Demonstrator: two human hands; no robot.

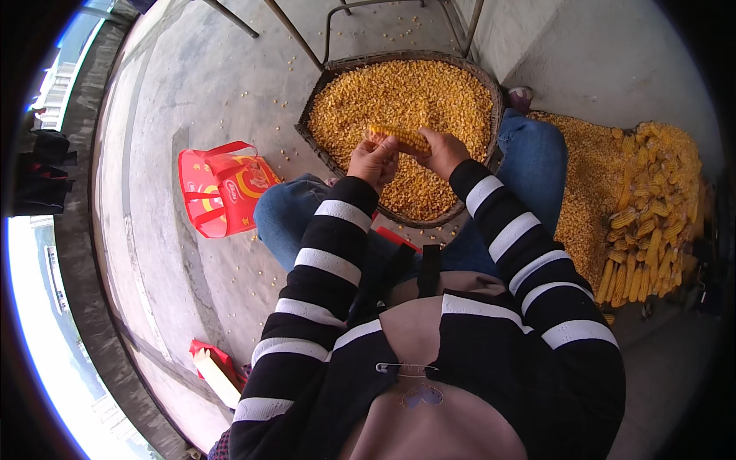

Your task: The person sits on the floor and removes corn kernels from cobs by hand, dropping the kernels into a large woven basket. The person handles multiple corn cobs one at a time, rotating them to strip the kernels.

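Between my two hands is a yellow corn cob (403, 138), held above a woven basket (319, 150) full of loose corn kernels (402, 86). My left hand (372, 162) grips the cob's left end, where a pale patch shows with kernels gone. On the right end, my right hand (444, 152) is closed around the cob, its thumb lying along the top. My fingers hide part of both ends. The basket stands on the floor between my knees.
A red shopping bag (215, 190) stands on the concrete floor (155, 230) at left. To the right, whole corn cobs (650, 218) are stacked beside a heap of loose kernels (581, 184), near the wall (609, 63). Bent metal legs (296, 34) rise at the basket's far rim. Stray kernels dot the floor.
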